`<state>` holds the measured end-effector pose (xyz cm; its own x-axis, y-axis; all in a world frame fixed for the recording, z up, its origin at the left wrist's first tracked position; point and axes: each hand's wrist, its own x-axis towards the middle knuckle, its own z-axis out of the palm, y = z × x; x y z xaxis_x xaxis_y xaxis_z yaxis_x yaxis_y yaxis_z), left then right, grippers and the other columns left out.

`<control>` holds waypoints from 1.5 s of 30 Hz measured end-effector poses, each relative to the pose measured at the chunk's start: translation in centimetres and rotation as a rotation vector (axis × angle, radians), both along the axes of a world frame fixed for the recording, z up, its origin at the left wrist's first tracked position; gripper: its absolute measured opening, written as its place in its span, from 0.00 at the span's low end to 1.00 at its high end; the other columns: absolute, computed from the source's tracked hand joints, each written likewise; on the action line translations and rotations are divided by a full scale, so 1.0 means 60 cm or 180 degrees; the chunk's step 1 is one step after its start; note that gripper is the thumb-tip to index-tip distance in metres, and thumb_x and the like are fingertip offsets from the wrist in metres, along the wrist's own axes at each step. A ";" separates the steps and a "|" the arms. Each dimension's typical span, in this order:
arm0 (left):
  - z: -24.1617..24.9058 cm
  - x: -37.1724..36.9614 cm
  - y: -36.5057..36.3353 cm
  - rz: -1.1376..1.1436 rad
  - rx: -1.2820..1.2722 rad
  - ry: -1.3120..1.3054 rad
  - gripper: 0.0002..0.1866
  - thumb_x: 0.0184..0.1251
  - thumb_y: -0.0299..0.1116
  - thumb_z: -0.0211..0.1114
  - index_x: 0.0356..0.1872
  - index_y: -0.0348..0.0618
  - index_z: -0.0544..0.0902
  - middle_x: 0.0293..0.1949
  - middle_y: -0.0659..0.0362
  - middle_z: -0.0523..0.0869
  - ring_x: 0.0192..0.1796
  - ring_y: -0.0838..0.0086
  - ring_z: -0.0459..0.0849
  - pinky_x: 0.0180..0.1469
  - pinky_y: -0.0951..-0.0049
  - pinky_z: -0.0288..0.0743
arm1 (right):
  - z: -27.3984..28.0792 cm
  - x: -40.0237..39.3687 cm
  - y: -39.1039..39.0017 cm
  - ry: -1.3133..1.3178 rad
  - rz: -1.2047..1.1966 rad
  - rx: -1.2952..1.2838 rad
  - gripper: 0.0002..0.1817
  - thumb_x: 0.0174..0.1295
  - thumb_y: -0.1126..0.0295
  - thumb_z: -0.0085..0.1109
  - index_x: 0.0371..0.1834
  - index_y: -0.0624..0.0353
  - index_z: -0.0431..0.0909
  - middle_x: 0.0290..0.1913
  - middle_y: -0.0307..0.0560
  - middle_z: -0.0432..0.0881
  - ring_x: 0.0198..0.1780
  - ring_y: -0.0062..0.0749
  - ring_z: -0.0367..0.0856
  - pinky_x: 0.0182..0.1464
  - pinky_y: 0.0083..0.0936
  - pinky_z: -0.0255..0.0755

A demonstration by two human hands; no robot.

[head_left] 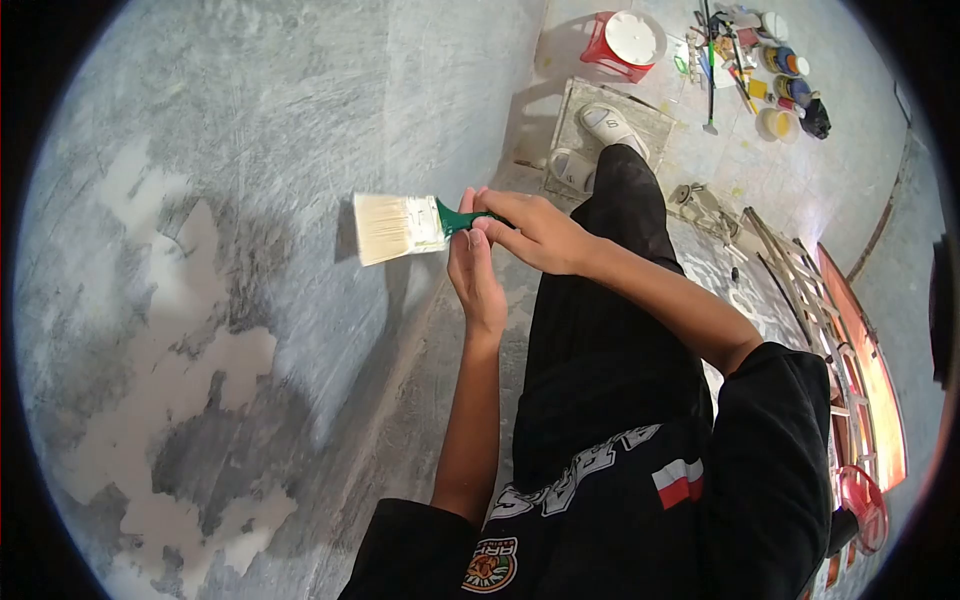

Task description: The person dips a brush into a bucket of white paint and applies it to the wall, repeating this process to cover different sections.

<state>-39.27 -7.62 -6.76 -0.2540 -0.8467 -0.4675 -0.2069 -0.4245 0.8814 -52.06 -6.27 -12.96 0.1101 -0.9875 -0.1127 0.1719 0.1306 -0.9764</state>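
Observation:
A wide paintbrush [400, 228] with pale bristles and a green handle points left in front of the grey wall [300, 130]. My left hand [477, 285] is closed round the handle near the white-smeared ferrule. Just to its right, my right hand [540, 232] grips the handle's end, its fingers meeting those of the left. The bristles look dry and pale, and the brush's shadow falls on the wall behind. Lower on the left, the wall carries uneven pale patches [110, 440] among darker grey areas. Part of the handle is hidden by my fingers.
My slippered feet rest by a square board [655, 125] on the floor. Beyond it stands a red stool [600, 50] with a white lid-like disc [632, 38] on top. Jars and tools [785, 62] lie at upper right. A wooden ladder-like frame [815, 300] stands at right.

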 end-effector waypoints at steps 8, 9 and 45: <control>0.041 -0.002 -0.054 0.0152 -0.0970 0.0124 0.32 0.88 0.47 0.35 0.78 0.28 0.56 0.76 0.38 0.64 0.78 0.56 0.64 0.79 0.57 0.57 | 0.037 0.026 -0.068 -0.0141 -0.0072 -0.0611 0.16 0.75 0.60 0.57 0.55 0.60 0.75 0.42 0.54 0.81 0.41 0.52 0.82 0.45 0.41 0.76; 0.038 0.005 -0.053 0.0160 -0.0970 0.0126 0.32 0.88 0.47 0.35 0.78 0.28 0.56 0.76 0.38 0.64 0.78 0.56 0.64 0.79 0.57 0.57 | 0.040 0.033 -0.077 -0.0138 -0.0063 -0.0611 0.16 0.75 0.60 0.57 0.55 0.60 0.75 0.42 0.54 0.81 0.41 0.52 0.82 0.45 0.41 0.76; 0.069 -0.010 -0.071 0.1464 -0.1182 -0.0837 0.29 0.87 0.46 0.46 0.72 0.28 0.70 0.53 0.52 0.82 0.52 0.71 0.82 0.57 0.70 0.76 | 0.049 0.086 -0.120 0.0775 -0.0383 -0.1420 0.16 0.74 0.55 0.53 0.49 0.57 0.75 0.37 0.50 0.78 0.40 0.50 0.81 0.41 0.43 0.77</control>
